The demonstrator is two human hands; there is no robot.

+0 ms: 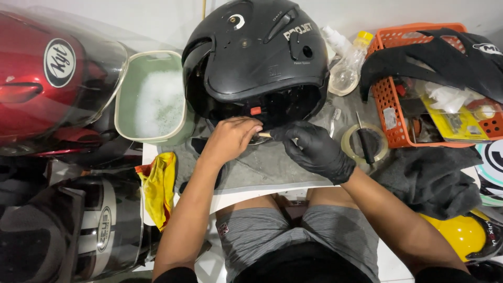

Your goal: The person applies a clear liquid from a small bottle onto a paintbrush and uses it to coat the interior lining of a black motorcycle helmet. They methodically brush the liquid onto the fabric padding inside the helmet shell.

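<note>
Both hands meet at the lower rim of the black helmet: the bare left hand and the gloved right hand each pinch an end of a small pale stick lying crosswise, left hand slightly nearer.
</note>
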